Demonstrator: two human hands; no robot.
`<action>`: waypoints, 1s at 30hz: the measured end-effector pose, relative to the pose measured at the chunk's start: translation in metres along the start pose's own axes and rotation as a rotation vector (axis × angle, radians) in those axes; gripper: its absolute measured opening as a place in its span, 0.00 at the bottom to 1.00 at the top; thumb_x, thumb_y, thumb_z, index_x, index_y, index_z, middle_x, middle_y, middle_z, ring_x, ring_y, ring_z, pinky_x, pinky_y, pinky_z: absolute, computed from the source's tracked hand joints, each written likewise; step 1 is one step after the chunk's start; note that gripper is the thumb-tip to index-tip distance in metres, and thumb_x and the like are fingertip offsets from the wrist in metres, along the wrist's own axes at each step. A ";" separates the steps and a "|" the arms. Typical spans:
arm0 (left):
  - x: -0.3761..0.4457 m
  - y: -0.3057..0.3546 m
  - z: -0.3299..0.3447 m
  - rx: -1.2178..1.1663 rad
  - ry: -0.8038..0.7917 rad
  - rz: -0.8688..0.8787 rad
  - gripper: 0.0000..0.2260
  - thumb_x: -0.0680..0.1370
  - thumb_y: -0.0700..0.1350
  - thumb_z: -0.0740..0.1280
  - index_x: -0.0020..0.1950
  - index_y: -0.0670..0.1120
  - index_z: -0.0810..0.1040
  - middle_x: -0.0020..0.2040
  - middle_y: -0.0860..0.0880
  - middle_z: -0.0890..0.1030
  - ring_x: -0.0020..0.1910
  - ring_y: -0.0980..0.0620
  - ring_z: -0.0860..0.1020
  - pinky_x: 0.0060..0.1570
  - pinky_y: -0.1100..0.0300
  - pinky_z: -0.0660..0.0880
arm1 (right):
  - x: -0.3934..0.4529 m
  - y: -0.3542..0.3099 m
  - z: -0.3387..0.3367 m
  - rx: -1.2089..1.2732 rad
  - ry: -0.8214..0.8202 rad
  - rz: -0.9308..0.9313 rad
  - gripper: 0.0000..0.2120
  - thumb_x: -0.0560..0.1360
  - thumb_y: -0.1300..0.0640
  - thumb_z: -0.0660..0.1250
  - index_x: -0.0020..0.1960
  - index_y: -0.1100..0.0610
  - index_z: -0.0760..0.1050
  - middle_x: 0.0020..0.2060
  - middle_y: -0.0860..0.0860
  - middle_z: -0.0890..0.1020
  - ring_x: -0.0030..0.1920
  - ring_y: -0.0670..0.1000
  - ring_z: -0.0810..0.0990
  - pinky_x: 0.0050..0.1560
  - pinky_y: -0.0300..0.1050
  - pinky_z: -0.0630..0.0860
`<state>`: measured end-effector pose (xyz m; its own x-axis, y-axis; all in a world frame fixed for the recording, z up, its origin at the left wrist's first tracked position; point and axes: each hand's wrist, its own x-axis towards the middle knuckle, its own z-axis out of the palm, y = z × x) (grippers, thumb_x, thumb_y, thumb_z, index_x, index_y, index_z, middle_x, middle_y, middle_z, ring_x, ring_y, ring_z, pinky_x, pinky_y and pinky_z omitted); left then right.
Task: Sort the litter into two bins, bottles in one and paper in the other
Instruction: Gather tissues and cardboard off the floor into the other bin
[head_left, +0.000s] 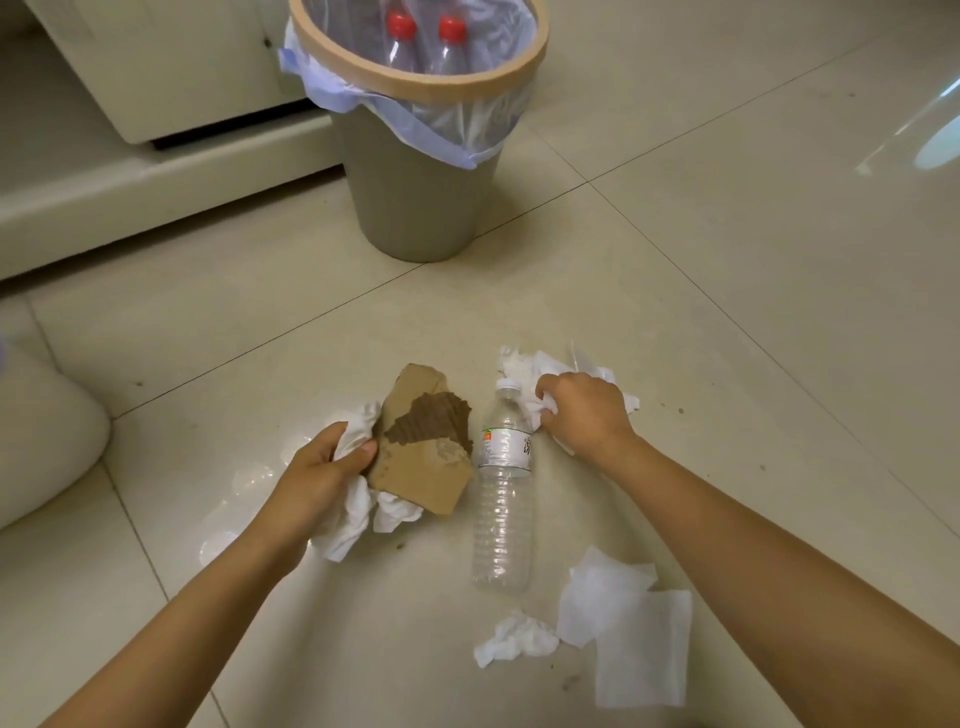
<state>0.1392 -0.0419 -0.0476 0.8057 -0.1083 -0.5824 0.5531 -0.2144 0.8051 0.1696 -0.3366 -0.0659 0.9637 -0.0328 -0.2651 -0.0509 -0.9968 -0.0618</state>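
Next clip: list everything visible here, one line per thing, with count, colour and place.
bin: one, grey with a tan rim and clear liner, far centre
bottles in bin: two visible, clear with red caps, inside the bin
bottle on floor: one, clear with white cap, lying between the hands
cardboard piece: one, brown, torn, in the left hand
tissues: white; one wad with the cardboard, one wad under the right hand, three loose pieces near right
furniture base: cream, far left
left hand: grips cardboard and tissue
right hand: closed on tissue
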 end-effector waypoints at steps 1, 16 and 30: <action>-0.002 0.003 -0.002 -0.002 0.009 0.008 0.06 0.80 0.44 0.63 0.54 0.48 0.79 0.51 0.44 0.83 0.52 0.43 0.80 0.56 0.49 0.74 | -0.001 -0.003 -0.006 -0.020 0.029 -0.026 0.10 0.74 0.55 0.64 0.53 0.53 0.77 0.46 0.52 0.81 0.47 0.56 0.79 0.38 0.44 0.67; -0.043 0.042 -0.038 -0.092 0.142 0.150 0.05 0.80 0.45 0.63 0.52 0.52 0.77 0.48 0.48 0.83 0.46 0.49 0.81 0.41 0.60 0.74 | -0.011 -0.062 -0.089 0.350 0.238 -0.079 0.09 0.69 0.53 0.68 0.48 0.51 0.80 0.46 0.50 0.81 0.46 0.53 0.78 0.40 0.43 0.70; -0.077 0.085 -0.098 -0.201 0.285 0.321 0.08 0.80 0.43 0.62 0.57 0.46 0.78 0.52 0.41 0.82 0.53 0.40 0.80 0.53 0.48 0.76 | -0.012 -0.152 -0.160 0.584 0.246 -0.217 0.06 0.67 0.53 0.71 0.44 0.48 0.81 0.41 0.48 0.82 0.40 0.48 0.78 0.36 0.40 0.73</action>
<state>0.1450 0.0432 0.0763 0.9531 0.1384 -0.2692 0.2743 -0.0188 0.9615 0.2075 -0.1961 0.1011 0.9962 0.0796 0.0347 0.0840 -0.7818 -0.6179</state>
